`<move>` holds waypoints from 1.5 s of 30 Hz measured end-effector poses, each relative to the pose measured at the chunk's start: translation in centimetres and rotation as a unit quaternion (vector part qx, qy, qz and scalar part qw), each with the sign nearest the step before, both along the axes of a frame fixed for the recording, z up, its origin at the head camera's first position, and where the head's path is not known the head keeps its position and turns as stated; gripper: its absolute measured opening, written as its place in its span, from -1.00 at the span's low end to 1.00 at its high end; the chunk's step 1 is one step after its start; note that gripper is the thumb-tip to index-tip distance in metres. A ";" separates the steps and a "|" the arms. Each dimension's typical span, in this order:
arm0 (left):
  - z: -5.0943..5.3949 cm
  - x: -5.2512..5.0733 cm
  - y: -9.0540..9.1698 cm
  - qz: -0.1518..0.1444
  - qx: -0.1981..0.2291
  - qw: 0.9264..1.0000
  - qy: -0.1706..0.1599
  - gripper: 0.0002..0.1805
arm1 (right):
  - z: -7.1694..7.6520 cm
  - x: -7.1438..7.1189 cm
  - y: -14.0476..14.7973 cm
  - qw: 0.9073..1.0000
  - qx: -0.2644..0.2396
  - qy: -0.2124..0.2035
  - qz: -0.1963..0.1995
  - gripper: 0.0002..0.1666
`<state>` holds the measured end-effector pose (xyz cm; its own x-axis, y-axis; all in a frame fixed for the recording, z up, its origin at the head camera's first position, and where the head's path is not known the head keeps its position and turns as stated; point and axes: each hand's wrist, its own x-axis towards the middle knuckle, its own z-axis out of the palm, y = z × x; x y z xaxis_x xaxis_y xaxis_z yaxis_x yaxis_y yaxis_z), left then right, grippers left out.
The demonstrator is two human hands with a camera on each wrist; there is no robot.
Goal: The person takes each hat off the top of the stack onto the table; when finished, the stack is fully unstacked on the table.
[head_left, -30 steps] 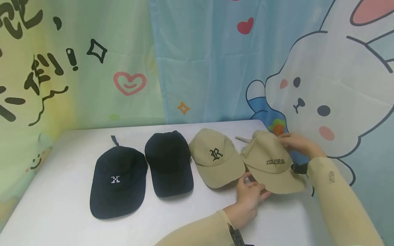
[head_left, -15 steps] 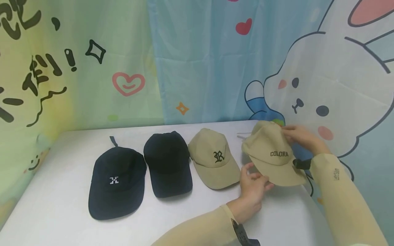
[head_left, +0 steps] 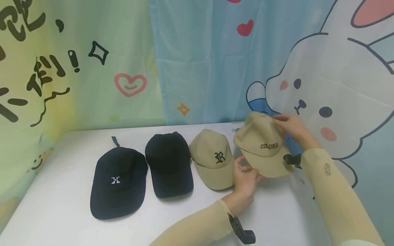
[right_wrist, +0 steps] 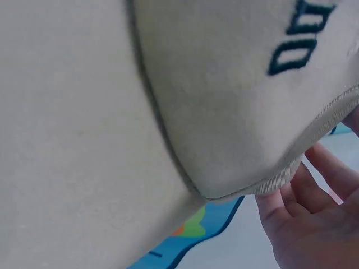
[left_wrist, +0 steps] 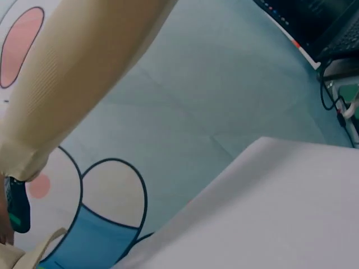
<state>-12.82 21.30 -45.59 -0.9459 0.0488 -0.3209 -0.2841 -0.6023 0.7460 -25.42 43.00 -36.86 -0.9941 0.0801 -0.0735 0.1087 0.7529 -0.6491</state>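
Observation:
A beige baseball cap (head_left: 261, 136) with dark lettering is held up at the right, tilted. My right hand (head_left: 292, 130) grips the side of its crown. At the left edge of its brim, my left hand (head_left: 244, 181) holds on with the fingers, some hidden by the cap. In the right wrist view, the lettered crown (right_wrist: 235, 112) fills much of the frame, and the right fingers (right_wrist: 308, 188) are at its banded rim. Just to the left lies a second beige cap (head_left: 212, 157) with a dark R, its brim partly behind my left hand.
On the white table (head_left: 61, 191), a plain black cap (head_left: 169, 160) and a dark navy cap (head_left: 120, 184) with a white emblem complete the row. A printed curtain (head_left: 203, 75) hangs behind. In the left wrist view, a laptop (left_wrist: 320, 25) shows at the upper right.
Both hands have raised the lettered beige cap from the table, then shifted it slightly left. The brim of the R cap, earlier touching it, has turned a little. The two dark caps stay put.

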 end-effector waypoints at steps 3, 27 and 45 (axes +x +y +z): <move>-0.3 -0.4 -0.1 0.007 -0.011 1.000 -0.004 -0.30 | 0.0 -0.3 -0.7 1.000 0.000 0.010 -0.005 -0.20; -1.4 -1.2 -1.3 -0.014 -0.126 0.992 -0.013 -0.18 | -3.6 -1.3 -1.1 1.000 -0.004 -0.029 0.001 -0.23; -1.1 -1.1 -2.0 -0.105 -0.157 0.982 -0.011 -0.20 | -5.8 -1.4 -0.6 0.996 -0.004 -0.083 -0.014 -0.17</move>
<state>-13.92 19.31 -46.65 -0.9180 0.1379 -0.3719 -0.3961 -0.2695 0.8778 -26.82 42.45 -42.68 -0.9656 0.1060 -0.2375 0.2355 0.7437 -0.6257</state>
